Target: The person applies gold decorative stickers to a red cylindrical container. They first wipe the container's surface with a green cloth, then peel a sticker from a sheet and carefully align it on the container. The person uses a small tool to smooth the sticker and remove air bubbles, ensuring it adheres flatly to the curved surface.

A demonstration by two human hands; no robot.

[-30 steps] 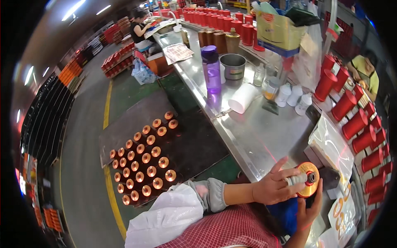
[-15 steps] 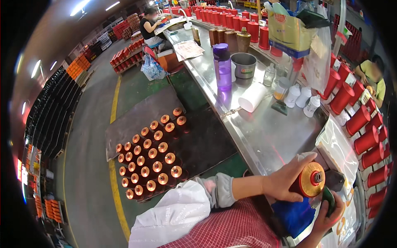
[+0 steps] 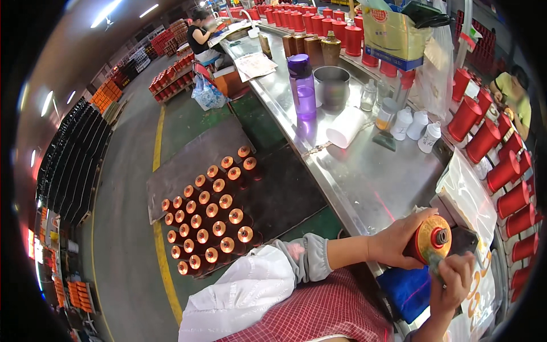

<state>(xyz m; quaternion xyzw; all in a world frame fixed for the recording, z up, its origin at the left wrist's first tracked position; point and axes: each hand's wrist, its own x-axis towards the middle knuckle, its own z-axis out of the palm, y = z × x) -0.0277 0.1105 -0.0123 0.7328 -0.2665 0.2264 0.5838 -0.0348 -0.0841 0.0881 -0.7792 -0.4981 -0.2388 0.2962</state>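
Observation:
My left hand (image 3: 394, 245) is wrapped round a red bottle (image 3: 426, 238), its gold shoulder and small threaded neck tilted up toward me. Pinched in my right hand (image 3: 454, 278) is a dark green pad (image 3: 435, 264), pressed on the lower rim of the gold shoulder. My fingers cover most of the pad, and the red body is largely hidden behind my left hand. Below the bottle, a blue cloth (image 3: 405, 292) lies at the bench's near edge. Another green pad (image 3: 384, 141) rests farther up the metal bench (image 3: 364, 182).
On the bench stand a purple water bottle (image 3: 302, 88), a metal pot (image 3: 332, 85), a white roll (image 3: 344, 128) and white squeeze bottles (image 3: 429, 138). Red bottles (image 3: 482, 140) line the right side. Several gold-topped bottles (image 3: 219, 228) stand on a dark floor mat. Two people work farther off.
My right hand has moved up and left, bringing the green pad onto the bottle's gold shoulder. My left hand keeps hold of the bottle, which has shifted slightly.

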